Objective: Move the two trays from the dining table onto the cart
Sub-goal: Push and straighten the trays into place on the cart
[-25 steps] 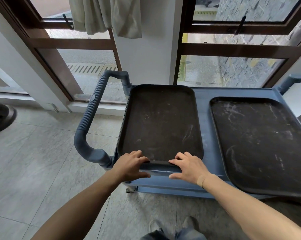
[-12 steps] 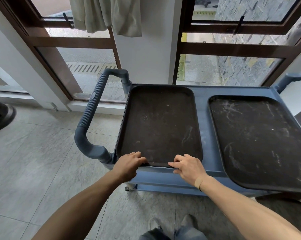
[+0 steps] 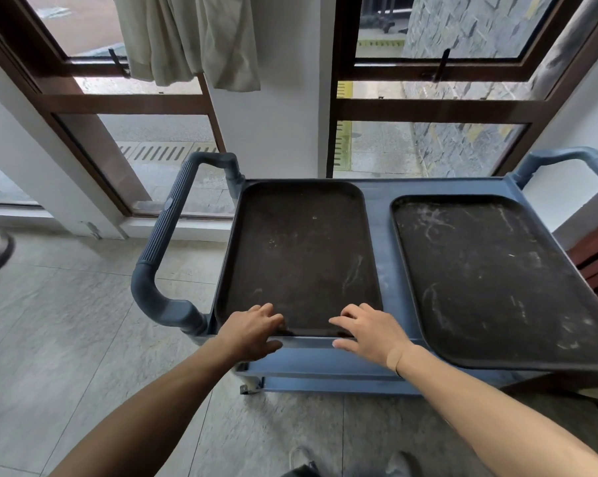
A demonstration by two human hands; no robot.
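Two dark brown trays lie side by side on top of the blue cart [image 3: 380,256]. The left tray [image 3: 301,249] sits flat near the cart's left handle. The right tray [image 3: 490,277] is scuffed with white marks, and its near corner overhangs the cart's front edge. My left hand [image 3: 252,330] holds the near rim of the left tray, fingers on top and thumb under the rim. My right hand [image 3: 368,330] grips the same rim a little to the right in the same way.
The cart's ribbed left handle [image 3: 166,242] curves out beside my left hand; a second handle [image 3: 566,160] rises at the far right. Brown-framed windows [image 3: 428,108] and a white wall stand just behind the cart. A lower cart shelf [image 3: 325,383] shows above the tiled floor.
Both hands stay on the left tray's near rim, their fingers now reaching slightly further over it. The trays and the cart have not visibly moved.
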